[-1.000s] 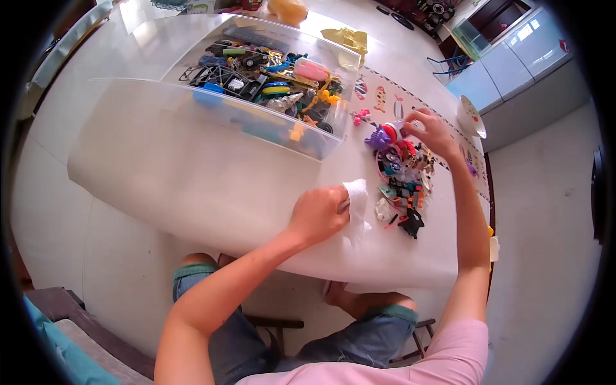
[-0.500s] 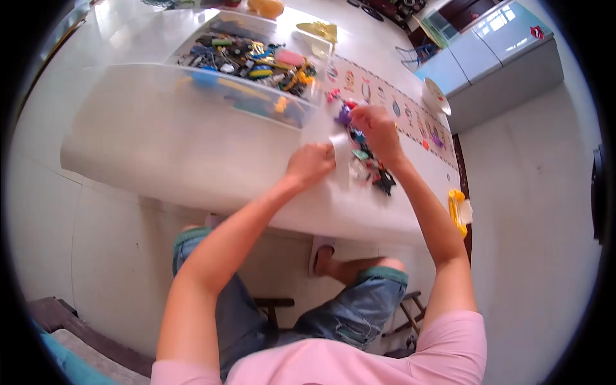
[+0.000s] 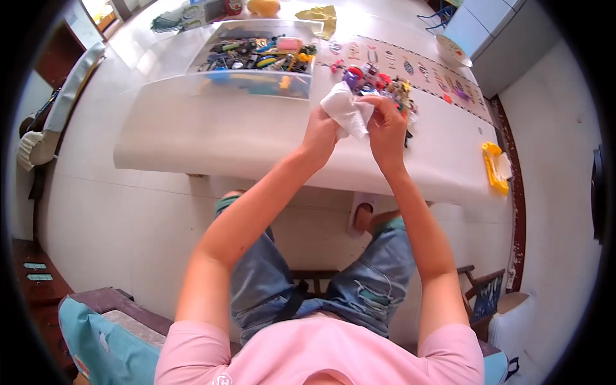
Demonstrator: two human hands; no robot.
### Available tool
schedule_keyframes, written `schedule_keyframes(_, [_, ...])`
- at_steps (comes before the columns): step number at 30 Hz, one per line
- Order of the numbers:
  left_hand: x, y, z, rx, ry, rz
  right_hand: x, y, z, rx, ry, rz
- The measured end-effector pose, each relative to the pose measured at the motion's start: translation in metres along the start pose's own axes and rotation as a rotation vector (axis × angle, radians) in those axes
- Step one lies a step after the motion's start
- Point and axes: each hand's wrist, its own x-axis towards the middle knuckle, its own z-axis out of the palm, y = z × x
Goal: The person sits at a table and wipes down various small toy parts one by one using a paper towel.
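Note:
A white wipe [image 3: 348, 110], crumpled and hanging in folds, is spread between my two hands above the front part of the table. My left hand [image 3: 321, 136] is closed around its left side. The fingers of my right hand [image 3: 386, 128] are pinched at its right edge; whether a small piece is also between them is hidden. Just beyond the hands lies a pile of small colourful toys [image 3: 384, 82], with red, purple and yellow parts, partly covered by my right hand.
A clear plastic bin [image 3: 256, 85] full of mixed toys stands at the back left of the white table [image 3: 192, 128]. A patterned strip [image 3: 420, 67] runs along the back right, near a bowl [image 3: 453, 51]. A yellow wipes pack [image 3: 495, 168] lies at the right edge.
My right hand has drawn back from over the toys and met my left hand. The wipe now shows plainly between them. The camera view has shifted too.

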Motion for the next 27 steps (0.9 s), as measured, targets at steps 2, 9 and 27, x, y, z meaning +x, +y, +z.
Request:
schedule_keyframes(2, [0.005,0.004,-0.012,-0.039,0.07,-0.032,0.004,0.011,0.019,0.052,0.014,0.064])
schedule_keyframes(9, [0.043,-0.003,-0.05,0.199,0.069,-0.019,0.015,0.039,0.031,0.897,0.151,0.354])
schedule_keyframes(27, [0.031,-0.026,-0.045,0.181,0.246,0.114,-0.002,0.03,0.029,0.317,0.132,-0.283])
